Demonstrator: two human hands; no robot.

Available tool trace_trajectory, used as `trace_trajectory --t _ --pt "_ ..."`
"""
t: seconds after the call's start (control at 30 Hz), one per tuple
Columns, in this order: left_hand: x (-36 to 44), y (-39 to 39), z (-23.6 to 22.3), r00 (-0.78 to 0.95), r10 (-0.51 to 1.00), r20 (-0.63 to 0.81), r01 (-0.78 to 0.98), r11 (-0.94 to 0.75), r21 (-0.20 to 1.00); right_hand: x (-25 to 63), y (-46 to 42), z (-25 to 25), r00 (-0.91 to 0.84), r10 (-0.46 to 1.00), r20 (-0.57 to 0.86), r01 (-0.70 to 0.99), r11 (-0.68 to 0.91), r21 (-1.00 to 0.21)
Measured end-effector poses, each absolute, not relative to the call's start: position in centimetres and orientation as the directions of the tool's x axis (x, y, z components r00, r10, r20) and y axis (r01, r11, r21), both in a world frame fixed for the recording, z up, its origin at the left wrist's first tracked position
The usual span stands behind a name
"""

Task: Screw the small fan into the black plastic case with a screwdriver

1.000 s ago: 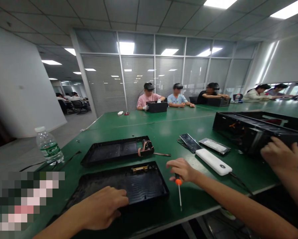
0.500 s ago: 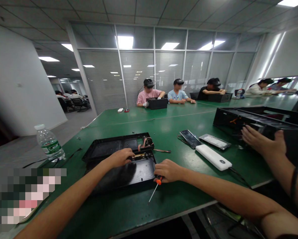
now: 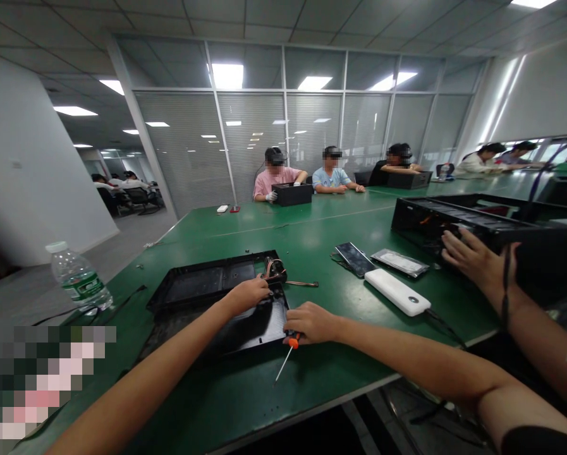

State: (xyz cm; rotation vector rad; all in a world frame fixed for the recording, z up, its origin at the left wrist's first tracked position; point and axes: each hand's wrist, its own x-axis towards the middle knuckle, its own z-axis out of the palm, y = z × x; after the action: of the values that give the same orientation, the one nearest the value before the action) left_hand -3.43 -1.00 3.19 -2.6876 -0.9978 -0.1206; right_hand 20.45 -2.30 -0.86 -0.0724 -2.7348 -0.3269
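Note:
A black case (image 3: pixel 264 328), seemingly a computer casing, lies opened out on the green table, with coloured wires (image 3: pixel 274 270) at its far right corner. My left hand (image 3: pixel 249 294) reaches over it, its fingers bent down near those wires; the fingertips are partly hidden, and what they pinch cannot be made out. At the right edge of the case, my right hand (image 3: pixel 311 322) is closed round a screwdriver (image 3: pixel 284 363) with an orange and black handle. Its thin metal shaft points down and toward me, apart from the case.
Right of the case lie a phone (image 3: pixel 354 259), a hard drive (image 3: pixel 400 262) in a clear bag and a white power bank (image 3: pixel 397 292) with a cable. Another person's hand (image 3: pixel 475 256) touches a black computer case (image 3: pixel 458 221). A water bottle (image 3: pixel 80 281) stands left.
My left hand has moved right along the case toward the wires. My right hand keeps the screwdriver at the case's edge. The whole view has shifted slightly.

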Motion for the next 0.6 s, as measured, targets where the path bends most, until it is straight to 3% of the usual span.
trace_trajectory --t 0.2,0.6 --pt "-1.9 0.1 3.7 0.73 0.661 0.176 0.678 -0.732 -0.062 20.4 -2.8 -0.6 -0.933 0.029 0.359 0.102 0.977 0.185" --pt "-1.5 0.0 2.9 0.718 0.68 0.153 0.696 -0.694 -0.183 20.5 -3.0 -0.3 -0.94 0.041 0.34 0.111 0.976 0.188"
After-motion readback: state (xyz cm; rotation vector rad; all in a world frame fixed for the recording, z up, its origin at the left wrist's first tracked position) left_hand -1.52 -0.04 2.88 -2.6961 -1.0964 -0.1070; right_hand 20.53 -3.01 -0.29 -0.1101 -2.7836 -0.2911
